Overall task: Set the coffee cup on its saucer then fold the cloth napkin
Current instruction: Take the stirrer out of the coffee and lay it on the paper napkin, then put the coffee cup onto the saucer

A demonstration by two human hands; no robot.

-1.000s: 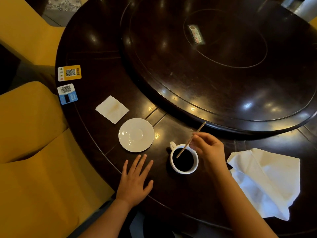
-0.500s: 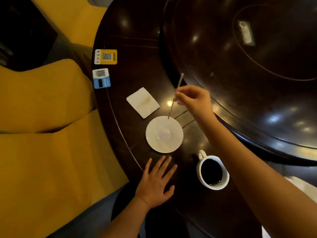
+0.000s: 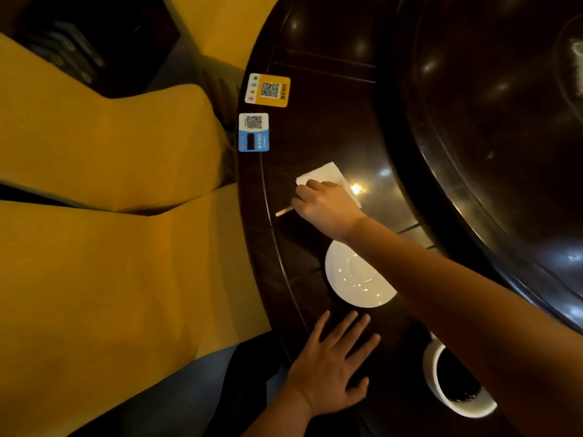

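Reaching across the middle of the frame, the right hand pinches a thin stir stick in its grip over a small white paper napkin. Below centre, the left hand lies spread flat on the table. The saucer sits bare; the coffee cup stands full at lower right. Laying the stick down gently would free that hand for a level lift.

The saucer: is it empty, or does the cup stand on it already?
Empty. The saucer shows bare white, with an arm crossing over one side. The cup, full of dark coffee, stands apart on the table.
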